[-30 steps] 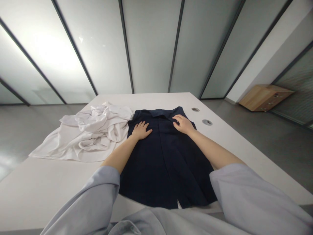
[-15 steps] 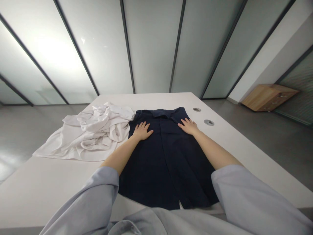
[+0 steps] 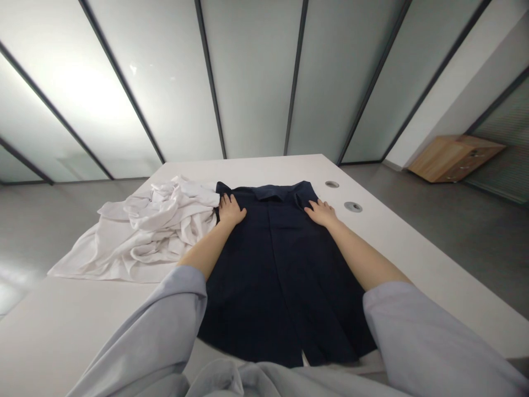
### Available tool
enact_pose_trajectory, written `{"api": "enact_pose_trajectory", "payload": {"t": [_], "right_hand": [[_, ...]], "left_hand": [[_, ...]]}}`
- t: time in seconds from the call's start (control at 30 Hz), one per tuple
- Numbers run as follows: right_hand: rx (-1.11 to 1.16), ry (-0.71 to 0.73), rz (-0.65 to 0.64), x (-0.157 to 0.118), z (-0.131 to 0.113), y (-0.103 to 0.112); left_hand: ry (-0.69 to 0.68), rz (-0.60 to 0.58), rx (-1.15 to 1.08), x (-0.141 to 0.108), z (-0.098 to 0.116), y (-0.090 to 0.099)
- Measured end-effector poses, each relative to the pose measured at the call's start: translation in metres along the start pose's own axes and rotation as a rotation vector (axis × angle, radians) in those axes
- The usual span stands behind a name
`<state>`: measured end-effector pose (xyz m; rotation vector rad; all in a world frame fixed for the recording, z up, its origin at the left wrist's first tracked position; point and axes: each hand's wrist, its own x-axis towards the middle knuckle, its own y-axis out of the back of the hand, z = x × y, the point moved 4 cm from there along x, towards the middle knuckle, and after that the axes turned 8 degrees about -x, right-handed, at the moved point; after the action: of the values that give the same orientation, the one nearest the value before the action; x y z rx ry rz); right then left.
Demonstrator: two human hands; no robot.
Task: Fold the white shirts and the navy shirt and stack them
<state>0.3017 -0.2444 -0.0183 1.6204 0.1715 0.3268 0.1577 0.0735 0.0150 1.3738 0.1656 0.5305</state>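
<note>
At left, close by, crumpled white cloth (image 3: 152, 237); at right, two round fittings (image 3: 353, 207) in white table (image 3: 82, 325) and, beyond, wooden cabinet (image 3: 448, 158). Between cloth and fittings, dark blue garment (image 3: 275, 281), lying flat, long from near to far, with narrower folded end pointing far. Upon this far part, left hand (image 3: 232, 210) and right hand (image 3: 323, 213), both spread wide.

Single head-worn view. We look forward and down from the near side of the white table (image 3: 82, 309), our grey sleeves (image 3: 430, 331) close at the bottom, the navy garment (image 3: 281, 270) below mid-frame, the frosted-glass partition (image 3: 252, 77) facing us beyond, farther off.
</note>
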Motion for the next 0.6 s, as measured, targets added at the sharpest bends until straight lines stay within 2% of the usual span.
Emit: {"api": "enact_pose_trajectory", "payload": {"t": [0.1, 0.17, 0.23, 0.3, 0.4, 0.6], "right_hand": [[-0.019, -0.012, 0.082, 0.0, -0.014, 0.008], [-0.006, 0.072, 0.146, -0.001, -0.031, 0.016], [0.04, 0.188, 0.177, 0.0, -0.05, 0.022], [0.093, 0.27, 0.176, 0.002, -0.067, 0.025], [0.166, 0.311, 0.163, 0.007, -0.085, 0.023], [0.172, 0.209, 0.123, 0.016, -0.101, 0.012]], "left_hand": [[-0.161, 0.016, -0.003, -0.003, 0.021, -0.003], [-0.243, -0.068, -0.023, -0.005, 0.031, -0.011], [-0.243, -0.168, -0.049, -0.006, 0.035, -0.018], [-0.229, -0.218, -0.067, -0.006, 0.034, -0.022], [-0.244, -0.23, -0.066, -0.007, 0.027, -0.023], [-0.294, -0.22, -0.078, -0.019, 0.009, -0.02]]}}
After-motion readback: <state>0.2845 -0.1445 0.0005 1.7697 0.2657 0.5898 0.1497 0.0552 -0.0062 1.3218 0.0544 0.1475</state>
